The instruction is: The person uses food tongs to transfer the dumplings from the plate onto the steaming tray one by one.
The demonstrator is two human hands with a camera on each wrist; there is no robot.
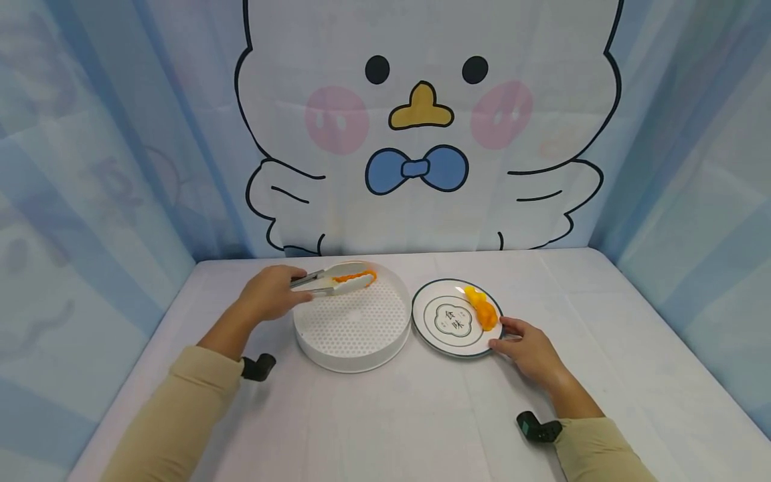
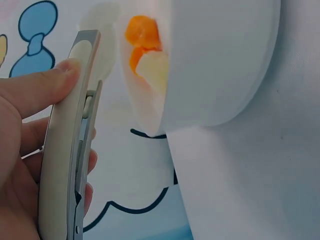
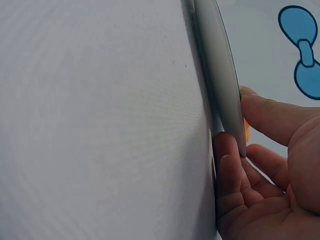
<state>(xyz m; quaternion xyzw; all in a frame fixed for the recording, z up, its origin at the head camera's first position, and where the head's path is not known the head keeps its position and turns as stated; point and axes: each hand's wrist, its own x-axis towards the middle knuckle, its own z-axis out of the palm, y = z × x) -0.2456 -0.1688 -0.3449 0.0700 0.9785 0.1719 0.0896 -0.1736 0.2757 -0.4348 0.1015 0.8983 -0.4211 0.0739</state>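
My left hand [image 1: 271,292] grips a pair of tongs [image 1: 325,292] with pale tips; in the left wrist view the thumb presses the pale handle [image 2: 57,150]. The tips reach over a round white tray [image 1: 361,335] with a perforated base. An orange piece [image 1: 372,274] shows between and beyond the tips; I cannot tell whether they pinch it. To the right, my right hand [image 1: 530,351] pinches the near right rim of a white plate [image 1: 434,338] with a dark edge line, thumb on top and fingers below. Yellow and orange pieces [image 1: 486,316] lie on the plate's right side.
Tray and plate stand side by side on a white-covered table [image 1: 385,428], with the plate close to the tray's right wall. A curtain [image 1: 421,221] with a cartoon bird hangs behind the table's far edge; blue curtains flank both sides. Dark wrist cameras [image 1: 258,367] jut from both sleeves.
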